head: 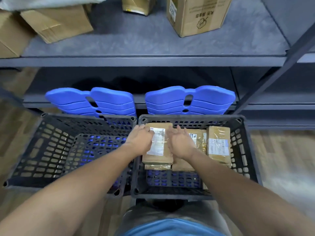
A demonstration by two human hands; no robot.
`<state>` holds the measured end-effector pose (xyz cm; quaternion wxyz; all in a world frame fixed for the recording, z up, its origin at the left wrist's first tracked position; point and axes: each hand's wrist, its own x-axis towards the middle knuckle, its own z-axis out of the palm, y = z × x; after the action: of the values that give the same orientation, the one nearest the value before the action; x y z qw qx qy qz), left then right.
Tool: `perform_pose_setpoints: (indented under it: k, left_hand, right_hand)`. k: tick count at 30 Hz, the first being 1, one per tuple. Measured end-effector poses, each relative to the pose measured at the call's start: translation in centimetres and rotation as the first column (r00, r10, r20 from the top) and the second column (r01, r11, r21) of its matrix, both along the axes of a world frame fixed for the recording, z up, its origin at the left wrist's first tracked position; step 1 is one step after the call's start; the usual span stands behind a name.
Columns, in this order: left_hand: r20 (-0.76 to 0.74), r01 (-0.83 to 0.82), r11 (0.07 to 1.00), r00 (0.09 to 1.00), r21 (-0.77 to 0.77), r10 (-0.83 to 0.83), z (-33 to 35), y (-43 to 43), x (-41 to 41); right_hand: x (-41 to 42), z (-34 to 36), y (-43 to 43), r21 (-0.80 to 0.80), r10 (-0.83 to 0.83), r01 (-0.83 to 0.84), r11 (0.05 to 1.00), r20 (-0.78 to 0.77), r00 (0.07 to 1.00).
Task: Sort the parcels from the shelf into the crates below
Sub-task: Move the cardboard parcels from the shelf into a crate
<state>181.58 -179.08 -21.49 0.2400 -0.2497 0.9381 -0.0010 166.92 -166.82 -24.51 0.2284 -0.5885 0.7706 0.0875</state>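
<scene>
A flat brown parcel [159, 155] with a white label lies in the right black crate [245, 150], on top of other brown parcels. My left hand [140, 141] rests on its left side with fingers straight across the label. My right hand [181, 143] hovers at its right edge, fingers relaxed and spread, holding nothing. Another taped parcel [219, 143] stands at the crate's right side. The left black crate [51, 147] beside it holds no parcels.
On the grey shelf [144, 41] above stand several cardboard boxes: one at the back right [196, 16], one in the middle [138, 5], some at the left [56, 23]. Blue stacked stools [189, 101] sit behind the crates under the shelf. Wood floor lies on both sides.
</scene>
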Motion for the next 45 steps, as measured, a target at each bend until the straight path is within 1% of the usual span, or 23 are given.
perform_pose_setpoints:
  k: [3,6,11,14,17,20,25,27,29,30,32,33,34,35,36,37,38,39,40,41,43,44,45]
  left_hand:
    - [-0.104,-0.051,0.999,0.993,0.016,0.052,2.7,-0.7,0.6]
    - [-0.140,-0.084,0.996,0.986,0.042,0.089,5.9,-1.3,0.8]
    - [-0.253,-0.044,0.999,0.967,-0.021,0.038,10.8,-3.5,-1.5]
    - [-0.309,-0.010,0.998,0.951,-0.056,-0.008,12.8,-4.2,-3.0]
    - [-0.316,0.016,0.994,0.947,-0.109,-0.050,14.0,-4.5,-4.3]
    - [-0.338,0.002,0.993,0.940,-0.118,-0.043,15.1,-5.1,-6.0]
    - [-0.384,-0.058,0.994,0.923,-0.095,0.017,17.2,-6.7,-9.8]
    - [-0.387,-0.075,0.993,0.922,-0.092,0.034,17.9,-7.6,-11.7]
    - [-0.438,-0.100,0.993,0.897,-0.060,0.064,18.3,-8.9,-13.5]
    - [-0.506,-0.118,0.993,0.858,-0.019,0.092,18.5,-9.8,-14.3]
    - [-0.665,-0.174,0.976,0.714,0.131,0.217,19.1,-11.6,-16.2]
    - [-0.711,-0.217,0.943,0.619,0.252,0.333,19.5,-12.4,-17.0]
    - [-0.725,-0.249,0.878,0.495,0.410,0.479,20.1,-13.1,-18.0]
    - [-0.690,-0.254,0.776,0.355,0.577,0.630,20.9,-13.5,-19.1]
    - [-0.618,-0.217,0.654,0.215,0.724,0.756,21.6,-13.8,-20.2]
    - [-0.517,-0.168,0.527,0.106,0.833,0.850,22.3,-14.1,-21.4]
    - [-0.419,-0.108,0.421,0.039,0.901,0.907,22.9,-14.4,-22.6]
    - [-0.343,-0.064,0.344,0.017,0.937,0.939,23.3,-14.9,-23.5]
    - [-0.288,-0.033,0.289,0.020,0.957,0.957,23.6,-15.3,-24.2]
    - [-0.254,-0.023,0.255,0.037,0.967,0.966,23.8,-15.6,-24.9]
    - [-0.210,-0.028,0.211,0.058,0.977,0.976,23.7,-16.7,-25.8]
    - [-0.204,-0.027,0.206,0.066,0.978,0.977,23.7,-17.1,-26.0]
    - [-0.218,-0.037,0.222,0.081,0.974,0.973,23.7,-17.5,-26.3]
  right_hand:
    - [-0.4,4.8,-0.2,-0.089,-0.057,0.055,0.995,-0.028,0.998]
    - [-0.7,9.4,-0.5,-0.114,-0.113,0.102,0.988,-0.090,0.990]
    - [-1.9,14.7,-2.1,-0.254,-0.242,0.199,0.946,-0.149,0.959]
    - [-2.5,16.4,-2.6,-0.336,-0.307,0.249,0.908,-0.132,0.942]
    - [-3.5,17.5,-3.2,-0.368,-0.329,0.275,0.888,-0.091,0.940]
    - [-5.7,18.3,-4.4,-0.442,-0.340,0.292,0.849,-0.032,0.940]
    - [-11.3,20.4,-6.9,-0.574,-0.350,0.352,0.739,0.119,0.929]
    - [-13.8,21.2,-7.9,-0.611,-0.361,0.423,0.669,0.229,0.904]
    - [-16.1,21.9,-8.9,-0.624,-0.364,0.528,0.576,0.382,0.849]
    - [-17.2,22.2,-9.4,-0.619,-0.360,0.591,0.517,0.470,0.806]
    - [-19.0,23.3,-10.7,-0.589,-0.333,0.721,0.364,0.641,0.692]
    - [-19.8,23.8,-11.3,-0.564,-0.317,0.776,0.282,0.709,0.630]
    - [-20.7,24.4,-12.0,-0.532,-0.307,0.820,0.212,0.760,0.573]
    - [-21.6,25.0,-12.8,-0.497,-0.303,0.852,0.164,0.796,0.524]
    - [-22.7,25.5,-13.6,-0.452,-0.306,0.881,0.142,0.826,0.473]
    - [-23.9,25.7,-14.4,-0.390,-0.310,0.910,0.141,0.856,0.414]
    - [-24.9,25.9,-15.1,-0.313,-0.308,0.936,0.162,0.885,0.349]
    - [-25.8,25.8,-15.7,-0.236,-0.296,0.950,0.203,0.910,0.289]
    - [-26.4,25.6,-16.1,-0.182,-0.279,0.951,0.250,0.927,0.250]
    - [-26.8,25.3,-16.4,-0.167,-0.270,0.943,0.289,0.930,0.247]
    - [-27.0,24.6,-16.3,-0.203,-0.235,0.922,0.331,0.928,0.289]
    - [-26.8,24.4,-16.0,-0.223,-0.211,0.914,0.340,0.929,0.305]
    - [-26.6,24.2,-15.8,-0.240,-0.194,0.908,0.344,0.928,0.319]
